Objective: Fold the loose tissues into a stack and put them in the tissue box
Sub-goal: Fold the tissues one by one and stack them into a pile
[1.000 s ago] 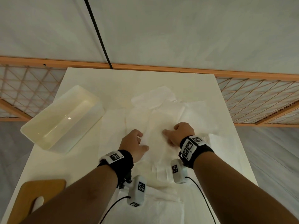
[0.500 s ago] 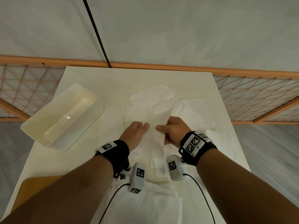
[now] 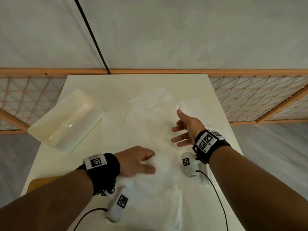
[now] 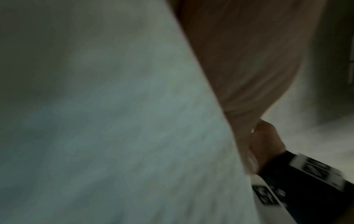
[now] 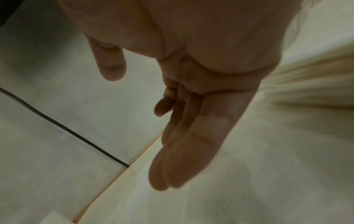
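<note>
Loose white tissues (image 3: 155,117) lie spread and overlapping over the middle of the pale table (image 3: 106,87). The empty cream tissue box (image 3: 66,119) sits at the left, tilted. My left hand (image 3: 148,162) is low over the near tissues and pinches a blurred white tissue (image 4: 114,121) between thumb and fingers; that sheet fills the left wrist view. My right hand (image 3: 178,129) hovers over the right side of the spread with fingers (image 5: 182,144) straight and apart, holding nothing. Flatter folded tissues (image 3: 158,207) lie near the front edge.
A wooden board (image 3: 35,184) shows at the front left corner, partly behind my left arm. An orange lattice rail (image 3: 250,100) runs behind and beside the table, and a black cable (image 3: 93,39) hangs on the wall. Wrist-camera cables trail over the front tissues.
Both hands were close together on the middle tissue. Now the right hand has let go and swung out to the right, while the left has pulled back toward me with a tissue.
</note>
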### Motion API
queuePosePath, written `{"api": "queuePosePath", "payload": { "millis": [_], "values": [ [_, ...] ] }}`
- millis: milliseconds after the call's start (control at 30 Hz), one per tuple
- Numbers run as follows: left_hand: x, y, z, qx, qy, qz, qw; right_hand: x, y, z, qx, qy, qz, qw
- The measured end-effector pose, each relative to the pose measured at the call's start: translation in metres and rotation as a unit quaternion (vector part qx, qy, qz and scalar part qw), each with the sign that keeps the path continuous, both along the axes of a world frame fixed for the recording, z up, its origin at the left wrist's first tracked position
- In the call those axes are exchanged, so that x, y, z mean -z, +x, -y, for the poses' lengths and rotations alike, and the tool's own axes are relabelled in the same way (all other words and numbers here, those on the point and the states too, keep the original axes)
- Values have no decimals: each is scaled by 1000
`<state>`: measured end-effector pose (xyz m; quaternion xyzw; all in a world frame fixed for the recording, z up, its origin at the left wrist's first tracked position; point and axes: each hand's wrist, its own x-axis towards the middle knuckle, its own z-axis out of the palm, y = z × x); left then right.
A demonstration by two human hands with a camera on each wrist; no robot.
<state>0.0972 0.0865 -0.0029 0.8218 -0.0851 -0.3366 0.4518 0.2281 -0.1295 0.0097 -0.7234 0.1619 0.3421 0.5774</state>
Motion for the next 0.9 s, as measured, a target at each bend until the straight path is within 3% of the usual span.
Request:
{"api": "queuePosePath", "payload": {
  "millis": [133, 267, 467, 600, 733, 900],
  "values": [
    [-3, -13, 21, 165, 61, -96, 980, 1, -3, 14, -29, -52, -13, 998],
    [18, -17, 41, 215, 206, -58, 953, 12, -9, 14, -67, -160, 32, 984],
    [33, -23, 44, 184, 267, -26, 946, 37, -7, 2, -174, -371, 126, 903],
    [24, -2, 32, 90, 271, 95, 954, 48, -10, -1, -255, -406, 164, 862],
    [28, 43, 19, -24, 256, 212, 943, 56, -17, -6, -288, -418, 161, 846],
    [45, 76, 35, 0, 245, 219, 944, 56, -20, -5, -278, -405, 156, 857]
  ]
}}
